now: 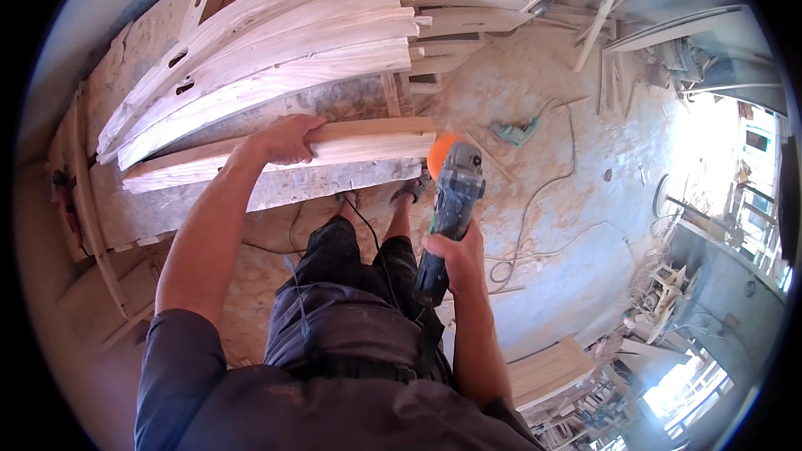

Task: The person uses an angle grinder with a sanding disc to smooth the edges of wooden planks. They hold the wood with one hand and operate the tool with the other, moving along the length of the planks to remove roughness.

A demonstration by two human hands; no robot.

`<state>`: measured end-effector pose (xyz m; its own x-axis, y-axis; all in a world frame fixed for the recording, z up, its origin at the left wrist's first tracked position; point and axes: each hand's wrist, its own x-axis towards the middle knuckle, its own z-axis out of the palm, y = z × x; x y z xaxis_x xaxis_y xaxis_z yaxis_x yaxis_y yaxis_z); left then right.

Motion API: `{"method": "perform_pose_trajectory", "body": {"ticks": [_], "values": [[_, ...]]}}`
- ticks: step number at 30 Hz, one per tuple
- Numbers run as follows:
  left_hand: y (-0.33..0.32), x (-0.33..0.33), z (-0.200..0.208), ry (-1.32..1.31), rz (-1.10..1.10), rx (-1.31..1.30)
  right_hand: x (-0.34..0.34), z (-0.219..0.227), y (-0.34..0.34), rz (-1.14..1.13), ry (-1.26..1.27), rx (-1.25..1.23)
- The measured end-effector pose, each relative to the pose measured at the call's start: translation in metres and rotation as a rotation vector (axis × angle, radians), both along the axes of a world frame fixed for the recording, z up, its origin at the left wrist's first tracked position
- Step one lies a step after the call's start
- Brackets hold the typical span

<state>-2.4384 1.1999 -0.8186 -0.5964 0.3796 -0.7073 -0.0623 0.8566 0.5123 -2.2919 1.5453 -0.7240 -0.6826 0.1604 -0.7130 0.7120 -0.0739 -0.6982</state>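
Observation:
My left hand (pixel 286 141) is closed over the top edge of a long pale wooden board (pixel 368 147), which lies along the near side of the workbench (pixel 326 186). In my right hand (pixel 459 252) is an angle grinder (pixel 456 188), gripped round its dark body. An orange disc (pixel 439 153) on the grinder's head sits at the board's right end; whether the two touch, I cannot tell. A dark cord (pixel 376 242) runs down past my legs.
Several curved wooden boards (pixel 276 75) lie farther back on the bench. A green-blue piece (pixel 515 131) and a loose cable (pixel 535 200) lie on the dusty floor. Wood strips (pixel 603 8) lean at the far right. A wide wooden panel (pixel 547 372) stands behind my right arm.

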Motion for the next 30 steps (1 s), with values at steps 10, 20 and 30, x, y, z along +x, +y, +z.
{"method": "perform_pose_trajectory", "body": {"ticks": [10,20,30], "values": [[-0.010,0.016,-0.009,0.176,0.274,0.119,0.015,-0.022,0.040,-0.148,0.006,-0.043],[0.024,0.032,0.009,0.353,0.018,-0.219,0.000,-0.053,0.040,-0.016,0.143,0.012],[0.018,0.012,0.014,0.126,0.023,-0.190,-0.033,-0.049,0.035,-0.008,0.163,-0.146]]}}
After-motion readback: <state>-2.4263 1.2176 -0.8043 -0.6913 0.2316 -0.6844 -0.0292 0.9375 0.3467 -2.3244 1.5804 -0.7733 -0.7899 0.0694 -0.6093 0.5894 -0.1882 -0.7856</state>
